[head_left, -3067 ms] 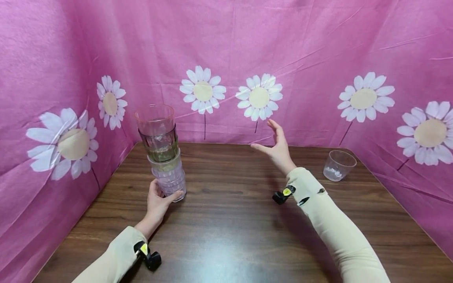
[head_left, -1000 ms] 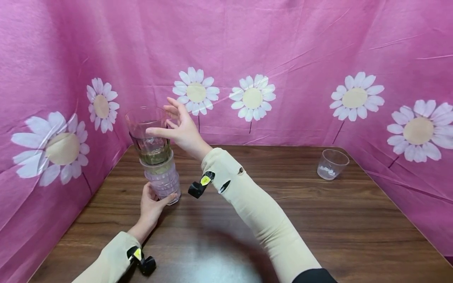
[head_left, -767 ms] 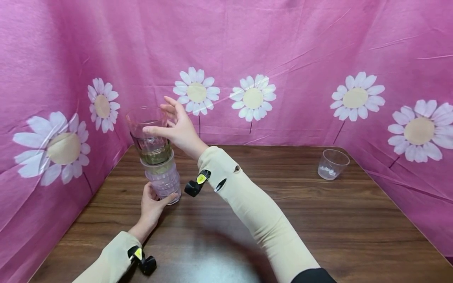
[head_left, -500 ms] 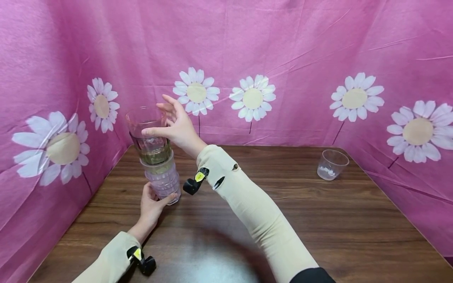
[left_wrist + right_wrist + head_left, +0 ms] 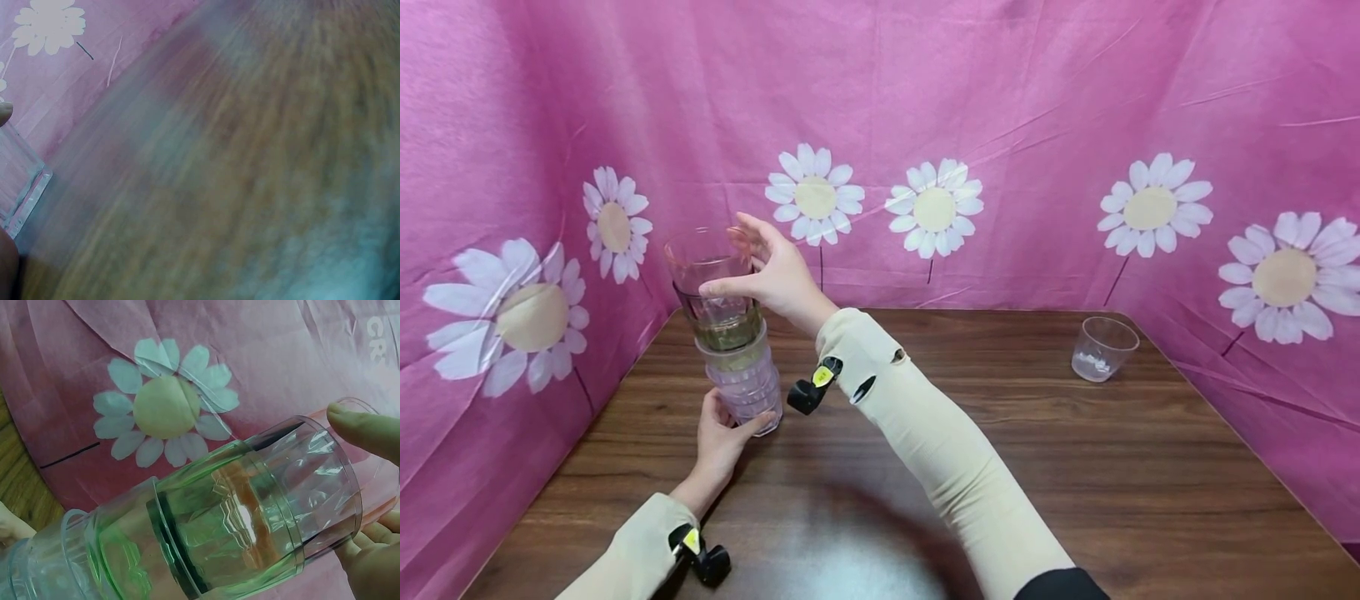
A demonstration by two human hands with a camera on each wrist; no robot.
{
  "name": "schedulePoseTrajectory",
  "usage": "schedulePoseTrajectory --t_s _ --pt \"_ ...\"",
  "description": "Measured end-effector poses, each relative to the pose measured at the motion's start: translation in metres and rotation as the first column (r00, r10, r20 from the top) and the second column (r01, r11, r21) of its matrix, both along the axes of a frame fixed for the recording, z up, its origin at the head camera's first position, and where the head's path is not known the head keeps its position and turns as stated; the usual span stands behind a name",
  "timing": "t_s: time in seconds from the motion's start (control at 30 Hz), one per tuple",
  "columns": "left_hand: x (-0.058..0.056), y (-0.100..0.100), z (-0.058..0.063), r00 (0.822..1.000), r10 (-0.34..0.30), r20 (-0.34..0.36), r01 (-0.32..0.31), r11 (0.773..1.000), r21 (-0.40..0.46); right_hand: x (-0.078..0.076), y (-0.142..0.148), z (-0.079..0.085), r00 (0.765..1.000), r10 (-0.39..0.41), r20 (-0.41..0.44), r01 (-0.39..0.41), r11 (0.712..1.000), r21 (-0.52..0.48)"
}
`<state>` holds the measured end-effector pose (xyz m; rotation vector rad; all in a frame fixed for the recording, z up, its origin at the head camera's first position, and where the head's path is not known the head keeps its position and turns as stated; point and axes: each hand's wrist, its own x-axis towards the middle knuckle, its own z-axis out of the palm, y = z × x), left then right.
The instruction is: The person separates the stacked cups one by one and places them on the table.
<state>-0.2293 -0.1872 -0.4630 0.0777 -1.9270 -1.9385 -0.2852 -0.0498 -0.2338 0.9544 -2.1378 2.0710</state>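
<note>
The right grip (image 5: 775,271) is closed partway round the see-through pink plastic cup (image 5: 685,258), thumb in front and fingers behind, at the top of a tall stack of nested transparent tumblers (image 5: 747,387). Under it I can see a smoky grey tumbler (image 5: 325,469) and a green tumbler (image 5: 206,487). The left grip (image 5: 718,442) curls round the stack's clear base, over on the left of the brown wood-grain bench (image 5: 1112,467). Well apart, at far right, a short clear cup (image 5: 1092,342) holds small white pieces (image 5: 1090,364).
</note>
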Motion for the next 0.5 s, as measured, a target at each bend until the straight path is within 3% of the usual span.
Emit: schedulePoseTrajectory --t_s 0.5 --pt "0.0006 0.0 0.0009 1.0 -0.01 0.023 0.011 1.0 -0.023 0.0003 0.0018 -0.0012 0.998 -0.034 -0.056 0.035 0.999 0.021"
